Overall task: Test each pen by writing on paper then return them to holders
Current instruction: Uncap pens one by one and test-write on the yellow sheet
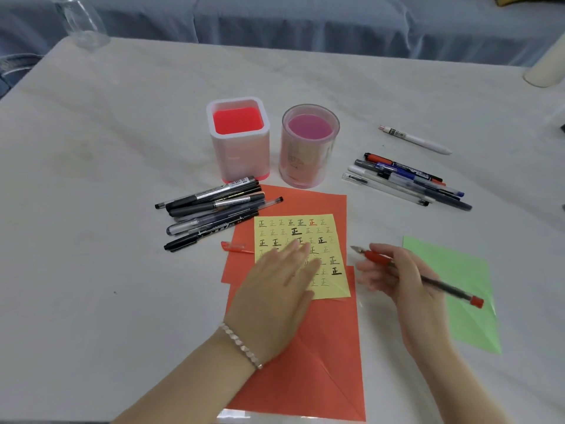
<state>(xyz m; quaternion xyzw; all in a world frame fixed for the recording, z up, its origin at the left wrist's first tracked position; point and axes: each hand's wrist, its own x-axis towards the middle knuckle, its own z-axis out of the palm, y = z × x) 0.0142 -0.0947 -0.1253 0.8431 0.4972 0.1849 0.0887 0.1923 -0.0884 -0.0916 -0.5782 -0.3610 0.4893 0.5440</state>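
- Red gel pen (pixel 446 289) lies across the right hand (pixel 400 280), fingers curled round its red grip, bare tip pointing toward the left hand and raised just off the sheet's right edge.
- Left hand (pixel 275 280) is flat, fingers straight, pressing down on the yellow test sheet (pixel 324 234), which lies on orange paper (pixel 305 362).
- Step in hand, as I judge it: this pen is about to be tried. Next, the tip must come down on a free patch near the left fingertips while that hand keeps the sheet from sliding.
- Its red cap (pixel 234 246) lies just left of the left hand and will be needed before the pen goes back.
- Beyond the fingertips stand the square holder (pixel 238 139) and the round holder (pixel 308 148), both with no pens in them; the black pens (pixel 214 209) lie to their left and the mixed pens (pixel 406 182) to their right.
- The sheet carries rows of the character 正, mostly black or grey, one red in the top row.
- Pen-barrel labels are too small to read.
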